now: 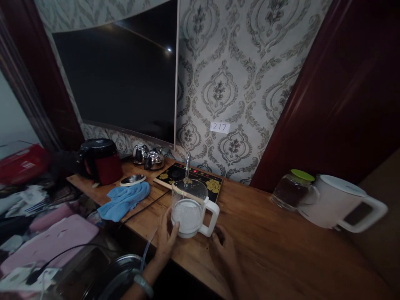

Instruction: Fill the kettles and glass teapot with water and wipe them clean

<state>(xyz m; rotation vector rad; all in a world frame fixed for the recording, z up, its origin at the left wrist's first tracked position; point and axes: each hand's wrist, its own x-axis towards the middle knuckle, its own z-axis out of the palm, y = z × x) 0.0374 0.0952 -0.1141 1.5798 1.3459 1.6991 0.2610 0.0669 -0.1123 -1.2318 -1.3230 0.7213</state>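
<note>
A clear glass jug [186, 212] with a white handle stands upright on the wooden counter, and a whitish round area shows inside it. My left hand [167, 236] is wrapped against the jug's left side, thumb at the front. My right hand [224, 246] is beside the lower end of the handle, fingers loosely curled with a gap between them and nothing visible inside. Behind the jug lies a black tea stove panel [168, 176] with yellow flowers and a lit red light. A metal spout [187, 168] rises from it, just behind the jug's rim.
A blue cloth [125, 201], a round lid [133, 180], small shiny kettles [154, 159] and a red-and-black appliance [104, 160] stand left. Right are a green-lidded glass pot [289, 191] and a white kettle [331, 202]. A black cable [145, 208] crosses the counter's front edge.
</note>
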